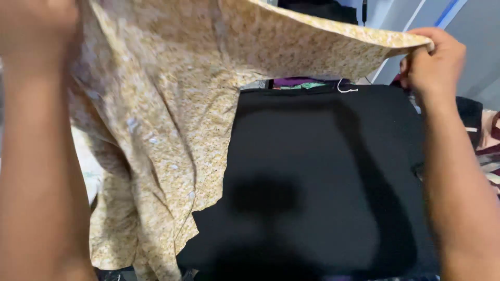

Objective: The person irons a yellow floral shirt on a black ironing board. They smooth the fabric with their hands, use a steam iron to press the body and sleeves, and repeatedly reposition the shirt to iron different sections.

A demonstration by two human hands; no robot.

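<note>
A tan shirt [172, 104] with a small speckled print and white buttons hangs in the air, stretched between both hands. My left hand [34, 26] is raised at the top left, blurred and close to the camera, gripping one end of the shirt. My right hand [435, 57] pinches the shirt's other edge at the upper right. The shirt's body drapes down on the left. Beneath it lies a black cloth [323, 182] spread flat.
Purple and green fabric [297, 83] shows at the far edge of the black cloth, next to a white cord loop [346, 88]. Patterned and dark clothes [487, 140] lie at the right. A pale wall with a blue strip [448, 13] stands behind.
</note>
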